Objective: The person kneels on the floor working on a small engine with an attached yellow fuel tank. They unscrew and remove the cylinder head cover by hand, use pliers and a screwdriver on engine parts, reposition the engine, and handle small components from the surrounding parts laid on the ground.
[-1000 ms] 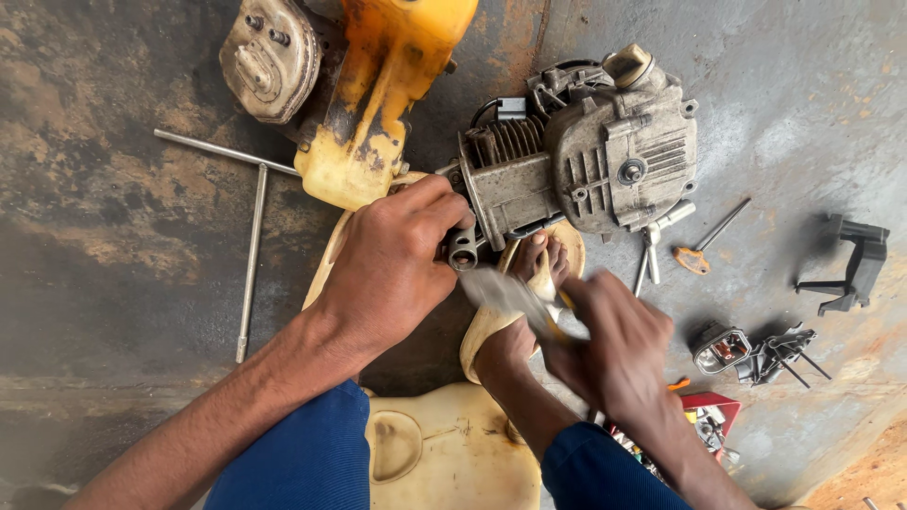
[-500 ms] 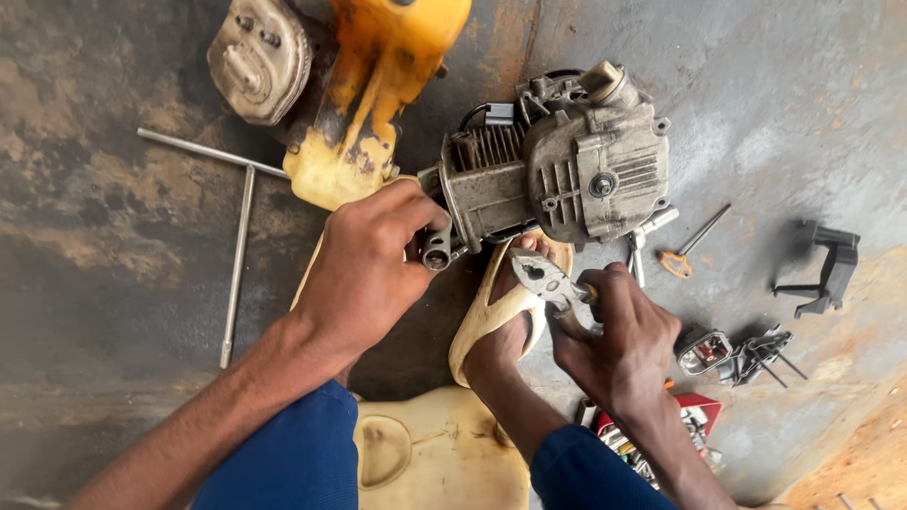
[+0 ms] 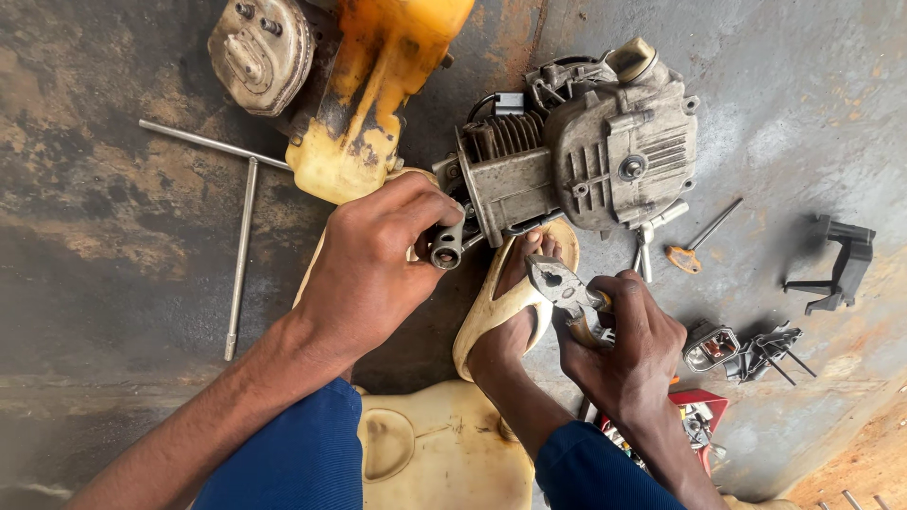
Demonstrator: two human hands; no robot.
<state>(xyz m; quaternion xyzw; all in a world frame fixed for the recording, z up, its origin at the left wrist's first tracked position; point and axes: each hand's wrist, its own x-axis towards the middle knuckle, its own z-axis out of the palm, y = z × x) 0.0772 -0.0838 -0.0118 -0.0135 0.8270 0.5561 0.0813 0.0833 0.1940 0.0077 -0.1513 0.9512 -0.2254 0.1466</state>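
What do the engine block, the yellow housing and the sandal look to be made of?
Engine block: looks like cast metal, probably aluminium, going by its dull grey matt surface, cooling fins and grime. Yellow housing: seems moulded plastic; it is glossy in parts, scuffed and stained dark. Sandal: looks like soft rubber or foam, with a cream, smooth, rounded strap. None of this is certain from looks alone.

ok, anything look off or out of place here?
Yes: the engine lies stripped on the bare floor, braced by a sandalled foot. Loose parts and a screwdriver are scattered around it. The yellow housing is chipped and grimy. The left hand grips its connecting rod; the right hand holds pliers.
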